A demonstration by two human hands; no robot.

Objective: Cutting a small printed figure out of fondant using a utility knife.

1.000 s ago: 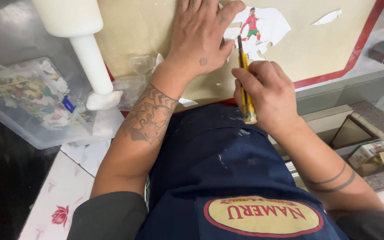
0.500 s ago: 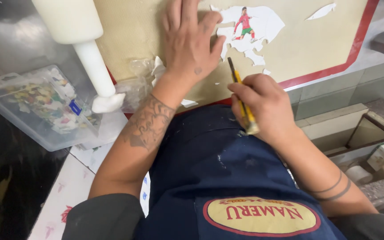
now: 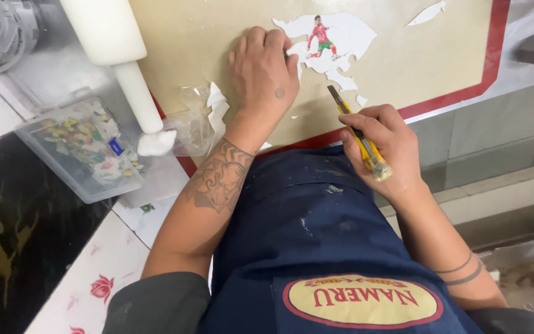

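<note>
Closest to us is the dark blue apron [image 3: 304, 247], thick fabric with pale smudges and an oval patch low down. Just past it our right hand [image 3: 381, 148] is closed in a fist around a yellow utility knife [image 3: 358, 137]. The knife's long axis runs on a diagonal: the butt sticks out near our palm toward the body, and the narrow metal blade end points up and to the left, away from us, over the beige sheet [image 3: 397, 62]. We can't quite tell if the tip is touching the sheet or just above it.

Our left hand [image 3: 264, 77] lies flat and open, fingers spread, pressing on that same sheet right at the edge of the white torn paper patch [image 3: 341, 38], which has ragged edges and a tiny printed figure in red and green. The sheet looks smooth and matte, with a red border [image 3: 458, 96].

Off to the left there's a crumpled bit of clear plastic film [image 3: 196, 124], a smooth white rolling pin [image 3: 109, 37] and a clear plastic box [image 3: 81, 148] full of colourful small bits.
</note>
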